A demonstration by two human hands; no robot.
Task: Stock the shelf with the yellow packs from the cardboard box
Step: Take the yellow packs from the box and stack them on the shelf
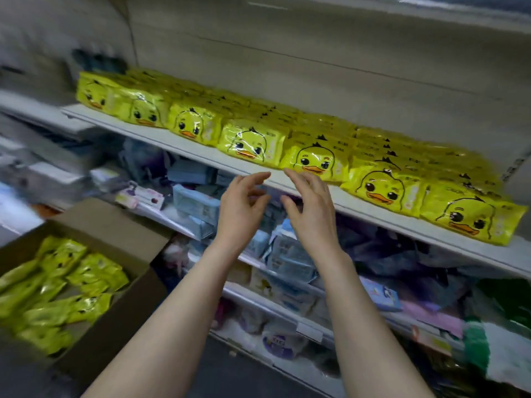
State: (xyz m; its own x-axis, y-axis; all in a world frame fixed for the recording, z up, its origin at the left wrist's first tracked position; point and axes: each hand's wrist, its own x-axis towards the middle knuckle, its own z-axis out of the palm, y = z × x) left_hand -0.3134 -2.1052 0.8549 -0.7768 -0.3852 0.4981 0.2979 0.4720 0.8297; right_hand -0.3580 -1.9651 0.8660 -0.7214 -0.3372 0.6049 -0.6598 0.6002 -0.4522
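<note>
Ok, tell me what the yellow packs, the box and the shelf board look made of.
Yellow packs: glossy plastic film, it seems; glare streaks and wrinkles show. Box: matte brown cardboard, flap folded open. Shelf board: smooth, pale; painted metal or laminate, cannot tell.

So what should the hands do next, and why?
Probably reach down to the cardboard box and pick up another yellow pack. Both the left hand and right hand are empty in front of the shelf, and the box holds more packs.

Left grip (240, 209), right grip (311, 215) loose, empty
</note>
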